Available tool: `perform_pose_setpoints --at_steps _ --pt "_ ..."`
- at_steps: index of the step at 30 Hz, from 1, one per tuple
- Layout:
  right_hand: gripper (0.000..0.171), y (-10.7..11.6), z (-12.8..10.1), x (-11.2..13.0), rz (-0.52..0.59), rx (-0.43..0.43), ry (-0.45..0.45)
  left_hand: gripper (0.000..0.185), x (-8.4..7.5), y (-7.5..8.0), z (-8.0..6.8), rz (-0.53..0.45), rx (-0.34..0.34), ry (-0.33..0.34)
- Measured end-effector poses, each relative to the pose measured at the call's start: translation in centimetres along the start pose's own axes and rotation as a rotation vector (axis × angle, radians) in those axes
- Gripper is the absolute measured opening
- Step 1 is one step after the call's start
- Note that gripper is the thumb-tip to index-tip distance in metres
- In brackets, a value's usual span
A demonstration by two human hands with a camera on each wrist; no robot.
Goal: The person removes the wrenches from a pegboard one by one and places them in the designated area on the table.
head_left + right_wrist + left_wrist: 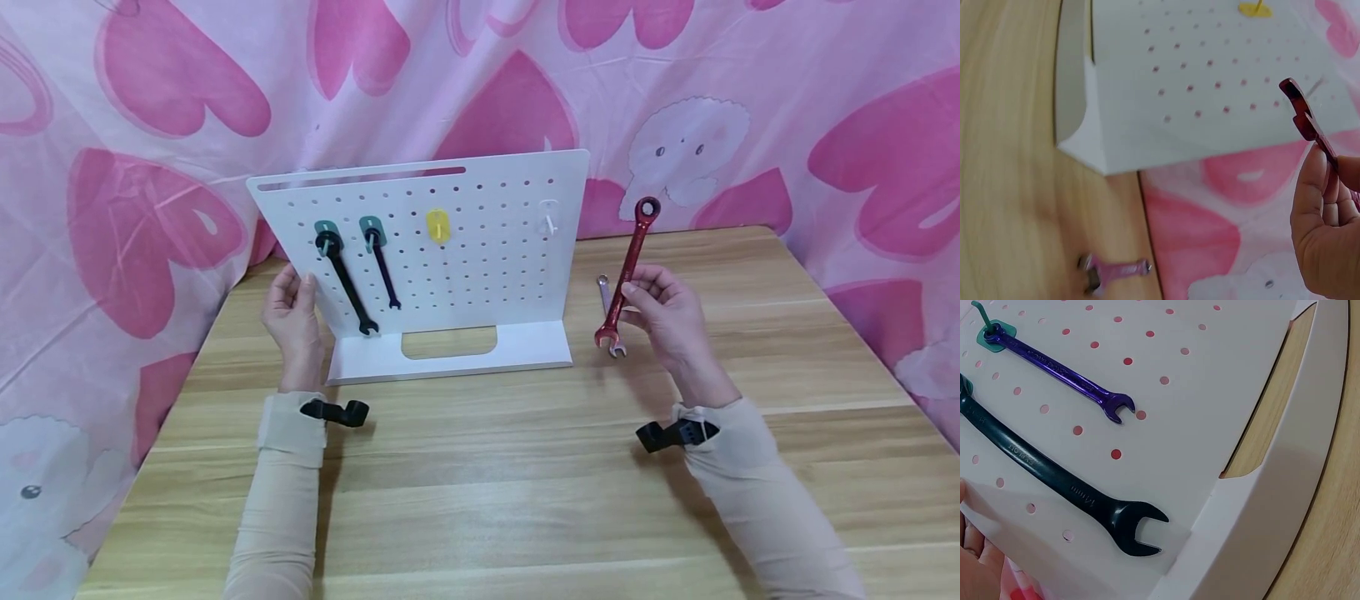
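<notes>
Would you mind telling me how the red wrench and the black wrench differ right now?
The red wrench is gripped in the right hand, above the table; the black wrench hangs from a green hook on the pegboard. The red wrench has its ring end up in the air, while the black wrench's ring sits on the hook. Both have an open jaw at the lower end.

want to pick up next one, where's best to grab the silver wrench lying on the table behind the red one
Take the silver wrench by its bare upper shank, coming down from above with fingers on its two long edges. It lies flat on the table, so only a top pinch fits. Its lower open end sits behind the red wrench held in the right hand, so that end is crowded.
</notes>
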State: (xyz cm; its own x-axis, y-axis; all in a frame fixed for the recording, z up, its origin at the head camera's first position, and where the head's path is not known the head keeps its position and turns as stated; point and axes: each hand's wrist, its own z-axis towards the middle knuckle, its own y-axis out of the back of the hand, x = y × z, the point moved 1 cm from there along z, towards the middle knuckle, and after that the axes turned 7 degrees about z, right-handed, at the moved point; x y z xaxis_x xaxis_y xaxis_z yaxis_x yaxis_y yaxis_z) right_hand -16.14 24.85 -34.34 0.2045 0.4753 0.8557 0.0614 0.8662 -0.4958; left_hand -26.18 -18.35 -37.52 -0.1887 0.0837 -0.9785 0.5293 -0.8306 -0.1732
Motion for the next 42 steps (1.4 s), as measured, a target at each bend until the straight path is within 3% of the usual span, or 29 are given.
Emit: perform_pose_setpoints --at_steps 9,16,30,36,42 --pt "0.013 2.6 1.0 -0.2 -0.048 -0.049 -0.103 0.027 0.1 0.1 0.0 -0.016 0.002 0.007" --pt "0.011 4.6 1.7 -0.4 -0.156 -0.074 -0.191 0.026 0.1 0.0 0.0 -0.022 0.002 -0.013" --pt "0.013 7.4 2.4 -1.4 -0.243 -0.067 -0.244 0.028 0.0 0.1 -0.1 0.016 0.0 -0.019" --pt "0.009 8.1 2.5 -1.4 -0.38 -0.079 -0.316 0.027 0.0 0.1 -0.1 0.006 0.0 -0.027" --pt "0.016 8.5 2.8 -1.6 -0.598 -0.01 -0.395 0.028 0.0 0.1 -0.1 0.029 0.005 -0.006"
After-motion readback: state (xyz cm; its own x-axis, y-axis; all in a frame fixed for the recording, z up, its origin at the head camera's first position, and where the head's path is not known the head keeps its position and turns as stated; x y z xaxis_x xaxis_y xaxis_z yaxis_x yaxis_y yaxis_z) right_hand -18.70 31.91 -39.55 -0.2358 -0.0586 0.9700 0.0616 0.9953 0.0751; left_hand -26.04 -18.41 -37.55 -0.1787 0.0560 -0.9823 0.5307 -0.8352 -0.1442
